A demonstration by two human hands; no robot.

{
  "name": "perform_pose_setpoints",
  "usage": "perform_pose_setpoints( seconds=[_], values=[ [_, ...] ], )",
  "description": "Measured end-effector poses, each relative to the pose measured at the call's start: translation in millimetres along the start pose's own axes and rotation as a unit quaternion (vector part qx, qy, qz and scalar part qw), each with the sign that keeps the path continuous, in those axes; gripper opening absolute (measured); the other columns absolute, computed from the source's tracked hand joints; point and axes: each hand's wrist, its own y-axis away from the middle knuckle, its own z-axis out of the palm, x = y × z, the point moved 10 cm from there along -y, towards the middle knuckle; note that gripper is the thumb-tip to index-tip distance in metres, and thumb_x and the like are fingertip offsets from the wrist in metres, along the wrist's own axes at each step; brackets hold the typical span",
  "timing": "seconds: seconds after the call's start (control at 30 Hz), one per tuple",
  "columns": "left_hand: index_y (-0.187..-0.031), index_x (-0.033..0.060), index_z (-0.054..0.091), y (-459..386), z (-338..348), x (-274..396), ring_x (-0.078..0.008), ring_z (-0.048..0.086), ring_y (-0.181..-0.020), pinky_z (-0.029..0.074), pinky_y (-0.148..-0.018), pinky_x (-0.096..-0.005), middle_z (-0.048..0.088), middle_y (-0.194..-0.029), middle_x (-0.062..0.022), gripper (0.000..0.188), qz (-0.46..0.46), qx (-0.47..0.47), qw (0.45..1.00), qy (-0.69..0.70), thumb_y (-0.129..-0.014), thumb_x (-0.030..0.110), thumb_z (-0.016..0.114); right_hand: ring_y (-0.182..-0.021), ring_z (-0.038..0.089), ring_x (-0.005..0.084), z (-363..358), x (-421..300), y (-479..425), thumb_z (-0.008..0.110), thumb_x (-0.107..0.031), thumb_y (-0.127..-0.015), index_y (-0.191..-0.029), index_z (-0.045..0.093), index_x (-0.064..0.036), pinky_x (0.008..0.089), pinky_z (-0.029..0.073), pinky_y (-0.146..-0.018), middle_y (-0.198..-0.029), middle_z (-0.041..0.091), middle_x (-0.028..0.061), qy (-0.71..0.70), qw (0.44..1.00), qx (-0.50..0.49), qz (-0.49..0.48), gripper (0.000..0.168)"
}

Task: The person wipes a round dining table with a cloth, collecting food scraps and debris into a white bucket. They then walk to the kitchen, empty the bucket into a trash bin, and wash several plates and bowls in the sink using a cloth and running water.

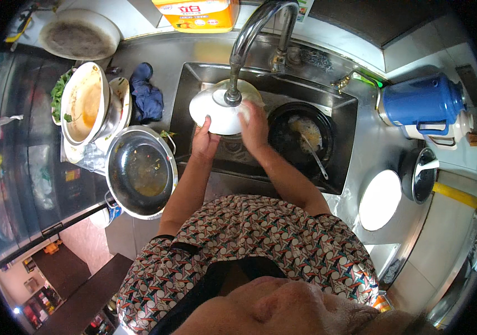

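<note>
A white dish [211,111], apparently a bowl, is held tilted over the left part of the steel sink [230,161], under the faucet spout [233,94]. My left hand [205,140] grips its near edge, thumb on the white surface. My right hand [256,127] is on its right side, with the fingers against it; whether a cloth or sponge is under them cannot be told. Right of my hands, a black pan [278,138] sits in the sink. It contains foamy liquid and a metal-handled utensil [316,159], whose head is under the liquid.
At left stand a used wok-like pan [142,167], a stained white bowl [85,104] on stacked dishes, and a dark blue cloth [146,94]. A blue thermos jug [418,100], a white plate [380,200] and a black pot [424,176] are at right. An orange detergent jug [198,14] stands behind.
</note>
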Motion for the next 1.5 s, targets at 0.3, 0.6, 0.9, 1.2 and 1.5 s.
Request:
perform_pose_setpoints(
  seconds=[0.3, 0.6, 0.9, 1.2, 1.5],
  values=[
    [-0.124, 0.0072, 0.046, 6.9, 21.0, -16.1, -0.0192, 0.058, -0.101, 0.045, -0.089, -0.0342, 0.058, -0.114, -0.0069, 0.036, -0.015, -0.103, 0.992, -0.070, -0.090, 0.013, 0.054, -0.093, 0.057, 0.0263, 45.0, -69.6, -19.6, 0.066, -0.021, -0.075, -0.097, 0.063, -0.013, 0.0376, 0.046, -0.080, -0.102, 0.061, 0.0039, -0.246, 0.954, -0.156, -0.068, 0.024],
    [-0.122, 0.0074, 0.048, 37.3, 21.2, -23.3, -0.0174, 0.057, -0.103, 0.045, -0.088, -0.0333, 0.059, -0.113, -0.0050, 0.033, -0.055, -0.065, 0.990, -0.110, -0.090, 0.013, 0.056, -0.090, 0.062, 0.0284, 41.5, 74.1, -79.8, 0.063, -0.031, -0.078, -0.100, 0.063, -0.012, 0.0364, 0.047, -0.080, -0.094, 0.064, 0.0150, -0.109, 0.955, -0.232, 0.149, 0.029],
    [-0.126, 0.0092, 0.044, 25.1, 32.1, -17.7, -0.0186, 0.055, -0.107, 0.044, -0.092, -0.0361, 0.056, -0.119, -0.0057, 0.035, -0.041, 0.022, 0.991, -0.125, -0.092, 0.016, 0.053, -0.094, 0.055, 0.0323, -9.2, -11.3, -31.0, 0.064, -0.021, -0.072, -0.097, 0.063, -0.006, 0.0410, 0.045, -0.082, -0.099, 0.061, 0.0117, 0.041, 0.996, -0.031, -0.075, 0.029],
    [-0.125, 0.0006, 0.044, 5.9, 13.9, -23.0, -0.0260, 0.054, -0.103, 0.043, -0.092, -0.0389, 0.055, -0.116, -0.0127, 0.046, 0.002, 0.018, 0.989, -0.147, -0.096, 0.036, 0.041, -0.095, 0.052, 0.0224, -6.5, -84.6, 21.2, 0.065, -0.020, -0.067, -0.097, 0.064, -0.018, 0.0348, 0.045, -0.081, -0.108, 0.056, 0.0008, 0.088, 0.969, -0.063, -0.221, 0.030],
    [-0.114, 0.0054, 0.052, 24.7, 23.8, 33.8, -0.0178, 0.060, -0.096, 0.049, -0.083, -0.0326, 0.061, -0.107, -0.0064, 0.027, 0.056, 0.003, 0.978, -0.202, -0.092, 0.021, 0.053, -0.098, 0.051, 0.0297, -1.6, 30.0, 60.3, 0.070, -0.011, -0.065, -0.098, 0.058, -0.014, 0.0381, 0.045, -0.083, -0.105, 0.052, 0.0081, 0.085, 0.974, -0.208, -0.014, 0.035]
  ],
)
